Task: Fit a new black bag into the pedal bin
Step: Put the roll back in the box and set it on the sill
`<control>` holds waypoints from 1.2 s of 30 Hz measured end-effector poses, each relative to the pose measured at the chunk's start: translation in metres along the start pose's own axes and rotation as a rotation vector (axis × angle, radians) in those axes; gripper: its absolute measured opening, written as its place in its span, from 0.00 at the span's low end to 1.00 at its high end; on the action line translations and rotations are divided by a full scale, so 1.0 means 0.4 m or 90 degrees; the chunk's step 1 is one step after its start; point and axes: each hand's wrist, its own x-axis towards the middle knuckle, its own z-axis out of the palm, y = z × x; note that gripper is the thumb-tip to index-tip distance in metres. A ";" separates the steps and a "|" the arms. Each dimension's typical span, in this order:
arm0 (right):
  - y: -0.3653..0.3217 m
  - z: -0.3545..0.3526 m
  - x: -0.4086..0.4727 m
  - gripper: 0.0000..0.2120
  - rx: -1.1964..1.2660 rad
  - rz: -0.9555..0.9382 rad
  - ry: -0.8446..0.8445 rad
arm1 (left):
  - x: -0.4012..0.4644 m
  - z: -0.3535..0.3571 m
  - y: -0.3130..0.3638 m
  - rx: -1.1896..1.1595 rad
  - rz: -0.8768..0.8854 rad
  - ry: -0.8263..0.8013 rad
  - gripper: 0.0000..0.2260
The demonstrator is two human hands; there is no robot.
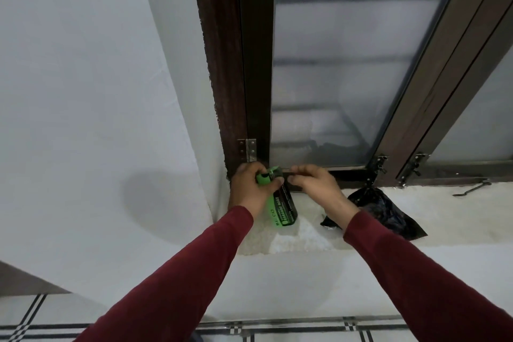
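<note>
A roll of black garbage bags [283, 207] in a green printed wrapper lies on the white window sill [444, 219], close to the corner of the frame. My left hand [249, 189] grips the roll's far end, fingers curled over the green top. My right hand [313, 186] pinches a black strip of bag at that same end, just to the right of the roll. A loose, crumpled black bag [385, 211] lies on the sill to the right of my right wrist. The pedal bin is not in view.
A dark brown window frame [249, 64] with frosted glass rises behind the sill. Metal latches [380, 166] and a hook stay [472, 187] sit along the frame's base at the right. A white wall fills the left. Checked cloth lies along the bottom edge.
</note>
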 end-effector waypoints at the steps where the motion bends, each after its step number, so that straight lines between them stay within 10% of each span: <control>1: 0.012 0.005 -0.007 0.15 0.002 0.024 -0.041 | 0.003 -0.004 0.011 0.015 -0.010 0.029 0.14; 12: 0.113 0.093 0.034 0.02 0.016 0.126 -0.036 | 0.009 -0.011 -0.020 0.183 -0.242 0.006 0.09; 16: 0.107 0.133 0.039 0.16 -0.345 0.029 -0.017 | -0.001 0.011 -0.024 0.243 -0.280 -0.025 0.17; 30: 0.073 0.064 0.013 0.14 -0.221 -0.086 0.019 | -0.049 -0.013 0.017 0.580 -0.035 -0.198 0.13; 36: 0.090 -0.144 -0.021 0.25 -0.538 -0.102 -0.107 | -0.050 0.101 0.041 0.248 0.020 -0.253 0.14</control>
